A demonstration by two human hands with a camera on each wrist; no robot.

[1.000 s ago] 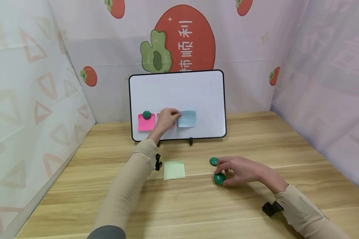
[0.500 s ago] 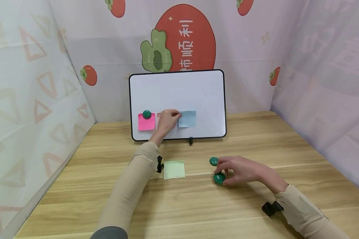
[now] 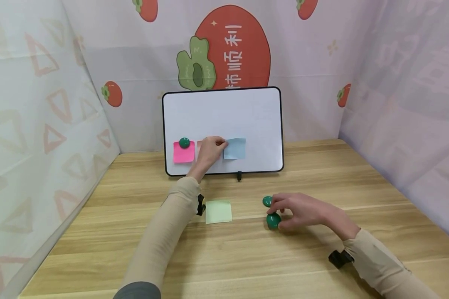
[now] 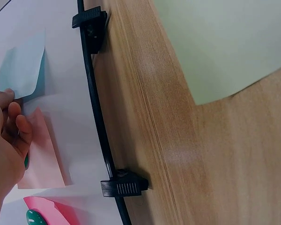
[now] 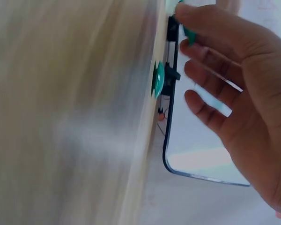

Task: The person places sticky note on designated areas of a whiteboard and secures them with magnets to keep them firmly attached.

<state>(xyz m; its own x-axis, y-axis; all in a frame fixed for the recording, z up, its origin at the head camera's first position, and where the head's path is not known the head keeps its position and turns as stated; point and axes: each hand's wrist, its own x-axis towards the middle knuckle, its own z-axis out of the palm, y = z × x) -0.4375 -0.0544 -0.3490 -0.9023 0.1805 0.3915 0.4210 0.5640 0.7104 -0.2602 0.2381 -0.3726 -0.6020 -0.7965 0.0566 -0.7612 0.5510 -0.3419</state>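
On the whiteboard (image 3: 224, 112), my left hand (image 3: 209, 153) pinches the left edge of a light blue sticky note (image 3: 236, 149), which lies against the board. Behind that hand is a salmon sticky note (image 4: 43, 157), with a sliver of green showing at its covered side. Farther left, a round green magnet (image 3: 184, 143) sits on a hot pink sticky note (image 3: 183, 155). My right hand (image 3: 304, 209) grips another green magnet (image 3: 273, 221) between thumb and fingers, low over the table. Just beyond its fingertips a further green magnet (image 3: 267, 201) rests on the wood.
A pale green sticky note (image 3: 218, 212) lies on the wooden table (image 3: 224, 257) between my arms. Black clip feet (image 4: 124, 185) hold up the board's lower edge. Printed cloth (image 3: 134, 54) hangs behind and at both sides.
My right hand has shifted slightly, raising the green magnet a little. The left hand stays at the blue sticky note's edge; its forearm moved slightly right early on.
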